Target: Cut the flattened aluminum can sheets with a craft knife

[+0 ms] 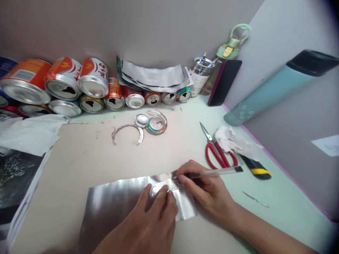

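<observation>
A silvery metal sheet (113, 201) lies on the beige board in front of me. My left hand (150, 218) rests on it with fingers stretched out, their tips pressing a small round shiny piece (158, 188) near the sheet's far edge. The palm side is hidden. In my right hand (203, 187) is a clear pen (217, 172), pinched between thumb and fingers. Its tip is down at the sheet, beside the round piece. Beyond the sheet lie a cut can end (156, 123), a small metal disc (142, 120) and a curved metal strip (140, 135).
Red-handled scissors (219, 155), crumpled tissue (230, 139) and a black-yellow handled tool (258, 171) lie to the right. Stacked cans (66, 77) and curved metal sheets (156, 76) line the wall. A phone (225, 83) and a teal bottle (267, 93) lean at the back right.
</observation>
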A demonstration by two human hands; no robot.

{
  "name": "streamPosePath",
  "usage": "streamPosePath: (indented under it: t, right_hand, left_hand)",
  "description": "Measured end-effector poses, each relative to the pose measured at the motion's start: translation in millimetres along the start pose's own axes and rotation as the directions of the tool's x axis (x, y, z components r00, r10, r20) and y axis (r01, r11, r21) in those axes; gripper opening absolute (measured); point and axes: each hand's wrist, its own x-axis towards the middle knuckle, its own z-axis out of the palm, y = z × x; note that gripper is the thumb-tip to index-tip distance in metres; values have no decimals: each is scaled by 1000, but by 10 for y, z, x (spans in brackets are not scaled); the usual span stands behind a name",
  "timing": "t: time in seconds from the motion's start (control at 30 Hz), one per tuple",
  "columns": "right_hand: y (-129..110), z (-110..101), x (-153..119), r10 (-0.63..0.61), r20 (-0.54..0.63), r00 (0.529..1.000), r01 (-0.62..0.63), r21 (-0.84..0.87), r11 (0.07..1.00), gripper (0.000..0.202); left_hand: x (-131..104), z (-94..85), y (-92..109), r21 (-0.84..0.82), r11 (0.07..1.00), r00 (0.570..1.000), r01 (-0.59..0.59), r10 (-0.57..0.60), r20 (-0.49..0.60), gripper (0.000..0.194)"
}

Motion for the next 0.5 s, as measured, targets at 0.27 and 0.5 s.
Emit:
streamPosePath:
  t: [0.27,0.5]
  right_hand:
    - [-8,-6,-1,-17,15,1000,17,-26,1000,14]
    - [-8,-6,-15,-34,28,999,34,-18,999,14]
  left_hand:
    - [-1,-8,0,-29,1000,1000,2,-2,19,32]
    - [-12,-11,2,-33,999,1000,-2,3,7,32]
